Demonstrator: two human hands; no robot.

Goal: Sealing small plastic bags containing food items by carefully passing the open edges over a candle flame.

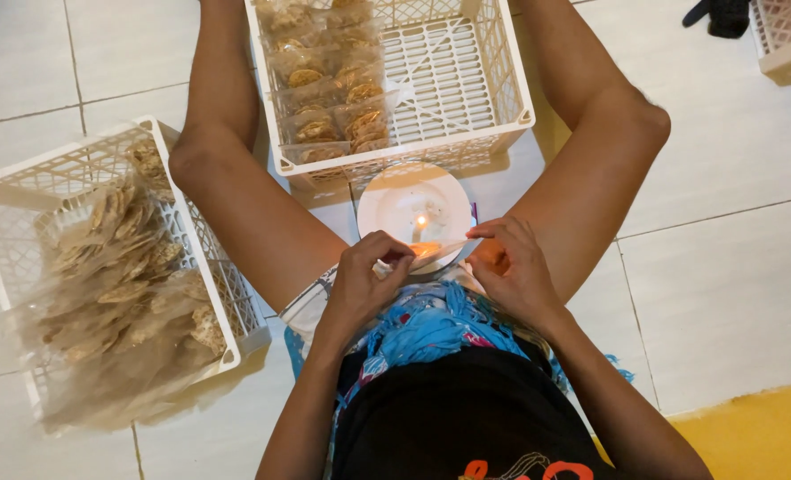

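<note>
Snack bag pinched between left hand and right hand over candle flame.
Far crate held some sealed bags (about half full); left crate remained heaped with bags.

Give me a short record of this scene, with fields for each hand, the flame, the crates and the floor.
left hand: pinches one end of a clear packet, above the plate rim
right hand: pinches the other end of the packet
flame: small, lit, on a white plate, just beyond the packet
front crate: white, packed snack bags stacked on its left side
left crate: white, heaped with loose snack bags
floor: white tiles; the person sits on it, legs around the plate
</note>
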